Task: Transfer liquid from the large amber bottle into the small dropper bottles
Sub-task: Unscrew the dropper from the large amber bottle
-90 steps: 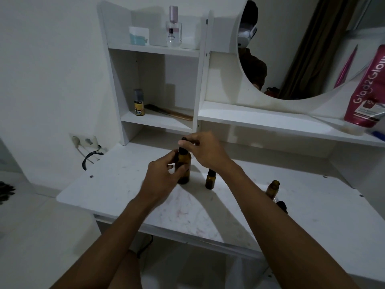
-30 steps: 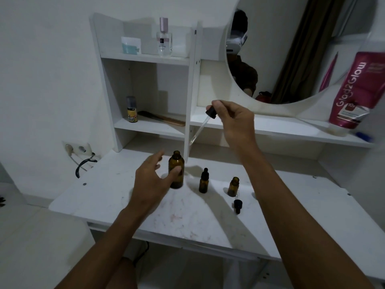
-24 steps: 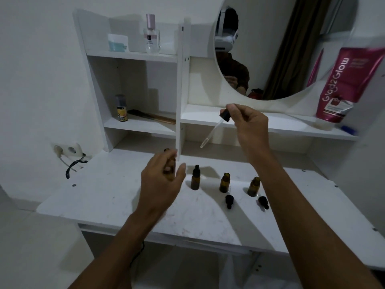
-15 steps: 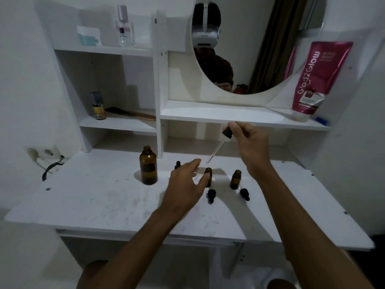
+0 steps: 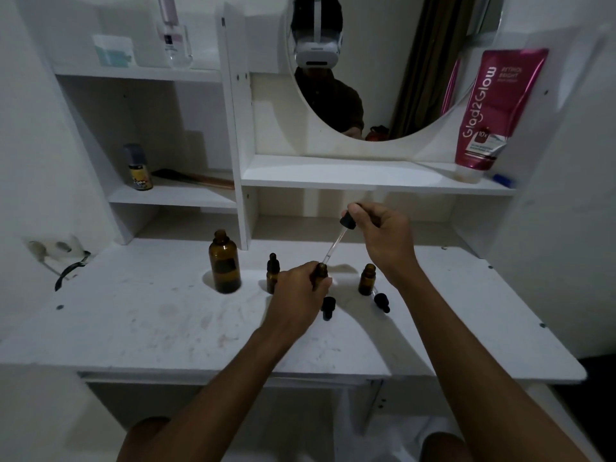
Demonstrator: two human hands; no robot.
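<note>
The large amber bottle [image 5: 225,266] stands uncapped on the white table [image 5: 150,325], left of centre. A capped small dropper bottle [image 5: 272,273] is beside it. My left hand [image 5: 298,293] grips the middle small bottle [image 5: 321,270], whose neck shows above my fingers. My right hand [image 5: 383,238] pinches the black bulb of a glass dropper [image 5: 336,241]; its tip meets the middle bottle's mouth. Another open small bottle [image 5: 367,279] stands to the right. Two black dropper caps [image 5: 328,306] [image 5: 381,301] lie on the table in front.
White shelves rise behind the table, with a divider panel [image 5: 238,145] just behind the large bottle. A round mirror [image 5: 383,68], a pink tube [image 5: 496,105], a small yellow bottle [image 5: 139,168] and a perfume bottle [image 5: 175,35] sit above. A wall socket with cable [image 5: 56,253] is at left.
My right hand lifted the dropper out of the large bottle and carried it right and down to the middle small bottle. My left hand left the large bottle and took hold of that small bottle.
</note>
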